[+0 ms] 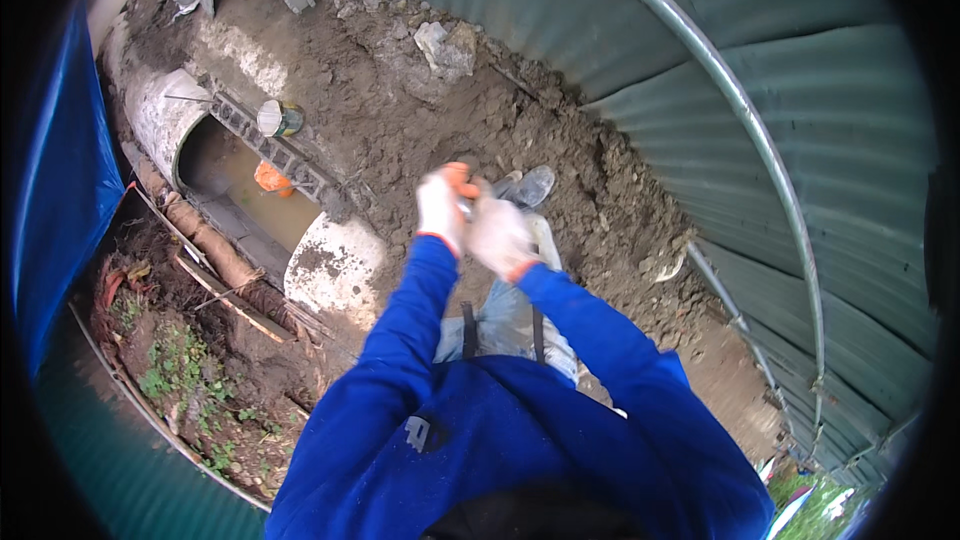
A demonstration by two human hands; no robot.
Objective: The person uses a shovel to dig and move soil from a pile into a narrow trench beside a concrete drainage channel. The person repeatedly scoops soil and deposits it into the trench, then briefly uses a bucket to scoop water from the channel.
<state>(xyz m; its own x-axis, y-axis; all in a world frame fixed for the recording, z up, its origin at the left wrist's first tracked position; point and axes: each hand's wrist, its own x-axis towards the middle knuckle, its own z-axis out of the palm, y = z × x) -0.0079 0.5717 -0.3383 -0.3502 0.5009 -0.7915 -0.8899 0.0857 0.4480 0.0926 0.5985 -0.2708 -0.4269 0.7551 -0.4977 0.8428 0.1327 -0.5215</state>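
My left hand [440,208], in a white glove with orange fingers and cuff, is raised in front of my body. Its fingers are curled round a small greyish thing, too blurred to name. Close against it on the right is my right hand [500,232], gloved in white too. Motion smears its fingers, and they point toward the left hand's grip. Below the hands I see my muddy boot [535,185] on the soil and my light, dirty trousers [500,318]. Both my sleeves are blue.
Left of me, a cut-open concrete pipe [165,120] holds muddy water and an orange thing [270,178]. A row of hollow blocks [265,145] lies along its edge, with a tin can [280,118] beside it. Green corrugated sheeting [770,120] and a curved metal pipe [730,75] stand right.
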